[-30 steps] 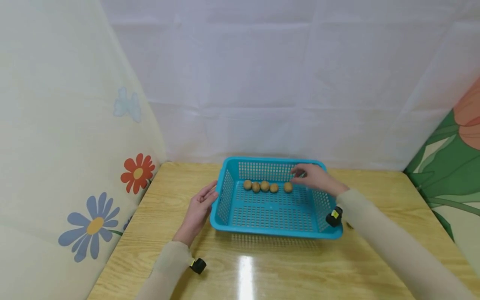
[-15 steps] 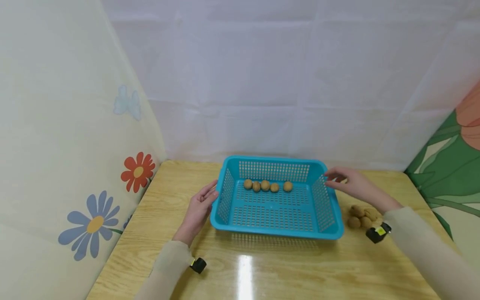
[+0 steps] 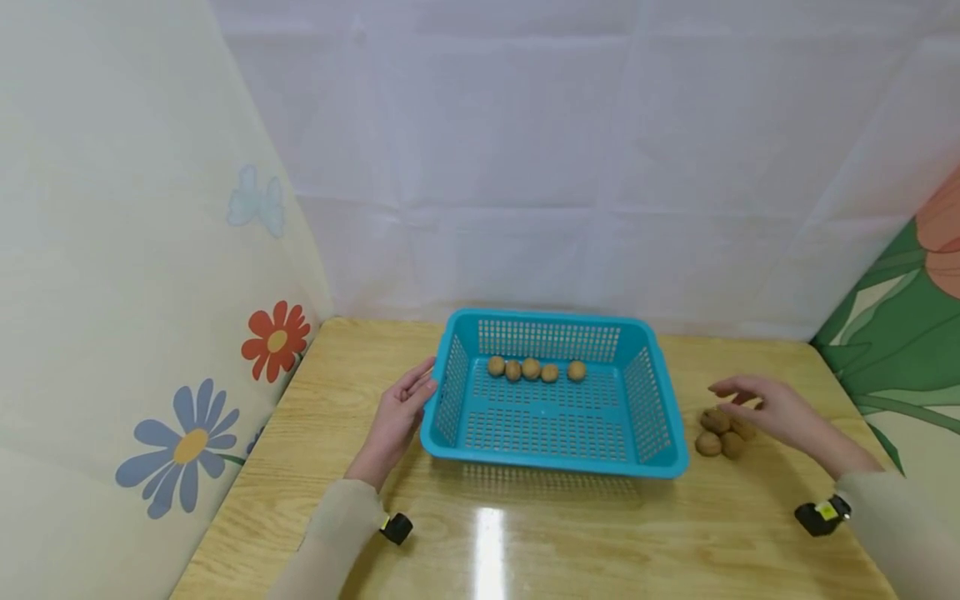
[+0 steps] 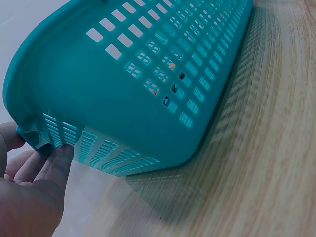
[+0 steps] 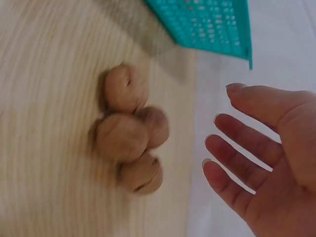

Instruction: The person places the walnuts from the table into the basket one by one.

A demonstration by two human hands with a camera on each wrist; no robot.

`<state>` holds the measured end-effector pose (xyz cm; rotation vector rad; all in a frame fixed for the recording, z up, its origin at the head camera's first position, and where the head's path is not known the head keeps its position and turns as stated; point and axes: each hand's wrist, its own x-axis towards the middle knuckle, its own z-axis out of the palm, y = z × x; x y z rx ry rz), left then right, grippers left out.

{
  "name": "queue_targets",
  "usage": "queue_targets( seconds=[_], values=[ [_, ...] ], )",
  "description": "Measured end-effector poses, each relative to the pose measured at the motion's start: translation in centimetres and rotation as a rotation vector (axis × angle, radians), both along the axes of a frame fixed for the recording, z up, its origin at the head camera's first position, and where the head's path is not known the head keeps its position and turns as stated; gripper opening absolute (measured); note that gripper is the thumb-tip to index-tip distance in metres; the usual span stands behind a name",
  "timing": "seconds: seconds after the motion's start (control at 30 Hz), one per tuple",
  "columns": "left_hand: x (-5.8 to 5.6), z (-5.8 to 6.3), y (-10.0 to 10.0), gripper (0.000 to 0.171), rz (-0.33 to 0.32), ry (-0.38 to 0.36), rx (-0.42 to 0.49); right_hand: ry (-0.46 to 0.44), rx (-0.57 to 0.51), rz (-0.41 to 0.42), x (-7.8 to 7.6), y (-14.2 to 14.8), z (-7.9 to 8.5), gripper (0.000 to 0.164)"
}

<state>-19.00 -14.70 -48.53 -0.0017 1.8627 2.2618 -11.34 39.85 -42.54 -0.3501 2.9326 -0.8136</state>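
Note:
A blue plastic basket [image 3: 555,463] with perforated walls stands on the table, with several walnuts [image 3: 531,369] in a rough row along its far part. My left hand [image 3: 396,417] holds the basket's left end. In the left wrist view, the thumb lies at the rim and the fingers [image 4: 58,165] touch the outer wall below it. Over a small cluster of walnuts [image 3: 708,443], right of the basket, hovers my right hand [image 3: 772,410]. Its fingers are spread and relaxed, holding nothing. The right wrist view shows those walnuts [image 5: 122,137] on the wood, apart from the fingertips [image 5: 213,170].
The light wooden table [image 3: 600,533] reaches back to a white cloth [image 3: 525,167]. A flower-printed cloth [image 3: 150,292] borders the left side, and another printed cloth [image 3: 892,333] the right.
My right hand has moved out of the basket, passed over its right rim and come to the walnut cluster, which has come into view. The left hand and the basket keep their places.

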Motion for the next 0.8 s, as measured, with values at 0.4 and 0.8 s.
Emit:
queue_targets(
  seconds=[0.4, 0.8],
  values=[
    [0.0, 0.1, 0.0, 0.053, 0.007, 0.0, -0.009, 0.08, 0.037, 0.096, 1.2, 5.0, -4.2, 0.033],
    [0.0, -0.1, 0.1, 0.054, -0.005, 0.039, -0.022, -0.007, -0.034, 0.066, 1.4, 6.1, -6.0, 0.041]
  ],
)
